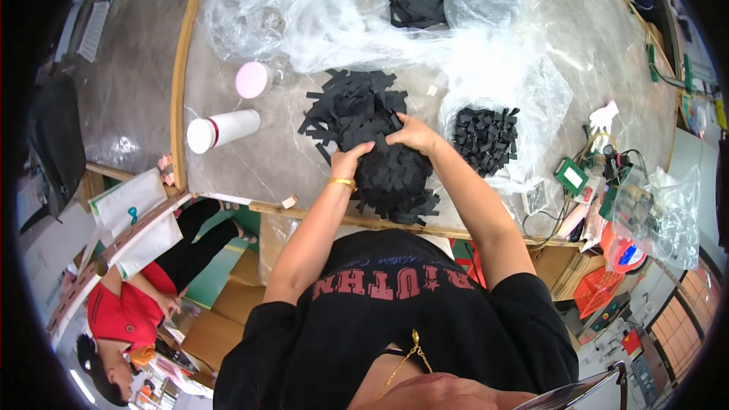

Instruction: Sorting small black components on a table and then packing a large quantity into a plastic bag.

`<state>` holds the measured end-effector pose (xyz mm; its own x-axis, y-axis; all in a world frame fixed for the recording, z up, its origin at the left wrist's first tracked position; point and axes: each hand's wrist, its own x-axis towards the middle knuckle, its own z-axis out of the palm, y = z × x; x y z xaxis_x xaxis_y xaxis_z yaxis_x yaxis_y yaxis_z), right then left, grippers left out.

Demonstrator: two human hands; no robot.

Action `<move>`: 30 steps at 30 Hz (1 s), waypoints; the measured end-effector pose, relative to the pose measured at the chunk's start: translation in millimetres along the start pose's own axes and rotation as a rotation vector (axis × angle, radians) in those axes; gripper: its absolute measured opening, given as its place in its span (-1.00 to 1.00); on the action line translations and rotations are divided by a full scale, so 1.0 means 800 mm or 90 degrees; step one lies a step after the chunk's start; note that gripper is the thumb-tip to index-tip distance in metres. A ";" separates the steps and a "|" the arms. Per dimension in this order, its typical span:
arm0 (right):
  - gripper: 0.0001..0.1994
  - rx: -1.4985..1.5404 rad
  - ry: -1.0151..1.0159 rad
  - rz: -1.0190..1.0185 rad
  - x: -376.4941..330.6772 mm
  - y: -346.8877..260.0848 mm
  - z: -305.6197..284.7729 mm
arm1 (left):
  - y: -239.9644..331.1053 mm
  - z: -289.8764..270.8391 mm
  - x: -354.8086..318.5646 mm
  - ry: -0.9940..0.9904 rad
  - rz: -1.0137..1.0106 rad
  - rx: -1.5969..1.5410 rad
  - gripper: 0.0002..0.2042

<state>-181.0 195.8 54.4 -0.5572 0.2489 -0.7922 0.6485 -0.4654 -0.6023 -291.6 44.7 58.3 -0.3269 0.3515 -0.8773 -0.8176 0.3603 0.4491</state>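
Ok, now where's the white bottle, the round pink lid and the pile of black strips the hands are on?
White bottle (238, 126): head view, side of its body.
Round pink lid (252, 80): head view, its flat face.
Pile of black strips (366, 123): head view, near its middle.

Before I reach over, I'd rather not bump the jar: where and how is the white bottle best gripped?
Likely around the plain barrel of the white bottle, clear of the red ring, with the left hand coming from the near side: the barrel is straight and round, and the pink-lidded jar is on its far side. I can't tell whether the bottle stands or lies.
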 end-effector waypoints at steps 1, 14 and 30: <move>-0.12 0.050 -0.022 -0.020 0.006 0.014 0.001 | 0.003 -0.001 -0.005 -0.004 0.003 0.001 -0.46; -0.39 0.175 0.017 -0.074 -0.145 -0.161 -0.036 | 0.152 0.094 -0.124 -0.176 0.055 0.114 -0.67; -0.32 -0.014 0.370 -0.365 0.093 -0.339 -0.239 | 0.392 0.322 0.115 -0.197 0.291 0.290 -0.35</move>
<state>-298.9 502.9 140.2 -0.4518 0.8467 -0.2810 0.3577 -0.1166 -0.9265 -456.1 412.5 162.4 -0.3845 0.7581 -0.5268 -0.3301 0.4201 0.8453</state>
